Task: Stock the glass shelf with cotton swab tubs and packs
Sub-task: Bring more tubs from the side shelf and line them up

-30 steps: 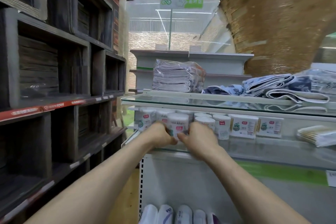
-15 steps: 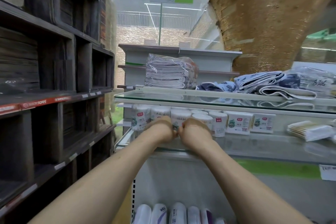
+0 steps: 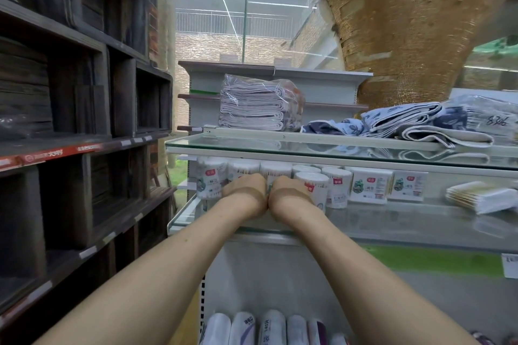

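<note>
Left grip and right grip pressed together among cotton swab tubs at left end of the glass shelf; fingers hidden, so hold not discernible. Probably light, rigid, smooth, easily toppled: best clasped round the side wall, low down.
</note>
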Demonstrator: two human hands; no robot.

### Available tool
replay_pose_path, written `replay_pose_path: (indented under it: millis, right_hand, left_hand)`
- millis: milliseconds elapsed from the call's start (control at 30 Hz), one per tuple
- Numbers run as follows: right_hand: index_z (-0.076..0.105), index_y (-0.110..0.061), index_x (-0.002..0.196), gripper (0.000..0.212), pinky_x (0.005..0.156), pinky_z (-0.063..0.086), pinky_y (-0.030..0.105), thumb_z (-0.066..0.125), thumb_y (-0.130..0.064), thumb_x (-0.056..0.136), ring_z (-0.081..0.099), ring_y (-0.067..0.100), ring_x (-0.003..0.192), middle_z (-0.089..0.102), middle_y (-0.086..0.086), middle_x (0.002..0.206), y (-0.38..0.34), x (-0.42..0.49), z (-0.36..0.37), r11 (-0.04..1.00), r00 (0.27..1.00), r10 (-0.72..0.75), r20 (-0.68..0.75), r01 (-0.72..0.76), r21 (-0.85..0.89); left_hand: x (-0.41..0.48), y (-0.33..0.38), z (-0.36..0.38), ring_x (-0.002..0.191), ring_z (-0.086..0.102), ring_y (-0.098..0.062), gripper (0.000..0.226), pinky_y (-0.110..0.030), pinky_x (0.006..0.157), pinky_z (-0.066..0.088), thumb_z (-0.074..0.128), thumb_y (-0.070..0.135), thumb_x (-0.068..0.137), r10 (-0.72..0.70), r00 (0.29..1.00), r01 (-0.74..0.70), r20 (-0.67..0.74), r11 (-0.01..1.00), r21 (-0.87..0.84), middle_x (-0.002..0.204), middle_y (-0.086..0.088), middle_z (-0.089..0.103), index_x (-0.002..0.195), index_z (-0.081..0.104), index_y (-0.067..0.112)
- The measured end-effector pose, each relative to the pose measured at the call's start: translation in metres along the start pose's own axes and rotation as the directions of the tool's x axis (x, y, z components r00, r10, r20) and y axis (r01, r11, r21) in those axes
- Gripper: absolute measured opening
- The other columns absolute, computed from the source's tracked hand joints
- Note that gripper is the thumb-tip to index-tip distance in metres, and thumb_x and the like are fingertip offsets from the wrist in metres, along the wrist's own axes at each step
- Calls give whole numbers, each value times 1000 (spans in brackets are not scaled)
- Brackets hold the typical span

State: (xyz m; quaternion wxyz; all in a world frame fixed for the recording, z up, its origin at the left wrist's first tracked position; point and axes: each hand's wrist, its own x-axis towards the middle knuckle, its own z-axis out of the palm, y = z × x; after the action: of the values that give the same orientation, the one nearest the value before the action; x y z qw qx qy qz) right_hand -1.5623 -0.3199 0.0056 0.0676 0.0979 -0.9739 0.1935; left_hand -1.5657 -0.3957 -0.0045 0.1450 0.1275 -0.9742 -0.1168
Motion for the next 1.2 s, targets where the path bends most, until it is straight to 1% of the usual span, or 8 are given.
replay_pose_path:
  millis: [133,300,500,567,733,867,1033,1200]
  right_hand:
    - [56,-6,127,34,98,44,41,42,-3,96,53,33,122,54,16,134,-2,-8,-6,991,997,-76,11,77,-106]
    - [52,-2,123,31,91,40,36,39,-5,95,47,31,120,47,15,128,12,-27,-10,898,906,-372,-203,295,-326]
    - [49,-8,127,34,92,37,32,46,-9,93,51,29,120,56,12,129,11,-17,-24,847,920,-360,-157,251,-469]
    - [55,-12,121,28,83,40,31,46,-13,95,56,28,109,59,10,126,8,-9,-31,876,943,-305,-136,222,-429]
    - [52,-14,128,38,104,32,35,30,-31,103,44,28,126,48,11,142,8,13,-40,944,958,-280,-59,263,-197]
    - [48,-19,105,26,93,32,32,29,-36,101,42,17,103,52,16,131,9,29,-39,957,961,-256,103,267,-117]
    - [52,-15,133,53,108,34,35,37,-52,97,48,29,126,49,13,141,7,33,-36,964,963,-254,90,260,-60]
    - [50,-18,84,25,76,38,29,37,-35,96,51,21,77,57,5,89,12,32,-39,956,953,-292,76,293,-4]
  left_hand:
    - [-7,-1,-3,109,58,-31,24,-36,82,44,46,7,94,-14,1000,14,-20,1000,-1,120,-10,61,111,62,12]
    - [-13,2,-8,113,56,-29,26,-35,84,43,45,21,97,-22,1000,22,-17,1000,-9,124,-9,59,116,60,14]
    - [-9,3,-6,105,58,-26,30,-31,80,41,47,40,96,11,1000,-11,-1,1000,-5,113,-6,62,111,62,20]
    - [-8,2,-5,102,59,-25,32,-30,77,41,48,47,94,18,1000,-18,0,1000,24,110,-4,63,109,63,22]
    - [-10,3,-5,105,58,-26,30,-32,77,41,48,42,95,40,999,-37,-21,992,120,112,-4,61,114,58,21]
    - [-11,0,-6,109,56,-27,33,-33,79,42,49,42,95,81,997,-79,-5,979,189,118,-7,58,118,56,19]
    - [-8,-7,-4,110,56,-28,38,-34,83,43,51,44,93,92,996,-86,-18,977,196,121,-6,57,122,55,20]
    - [-8,-9,-3,103,58,-27,33,-33,78,42,52,43,92,106,994,-101,-20,980,169,114,-5,59,117,55,21]
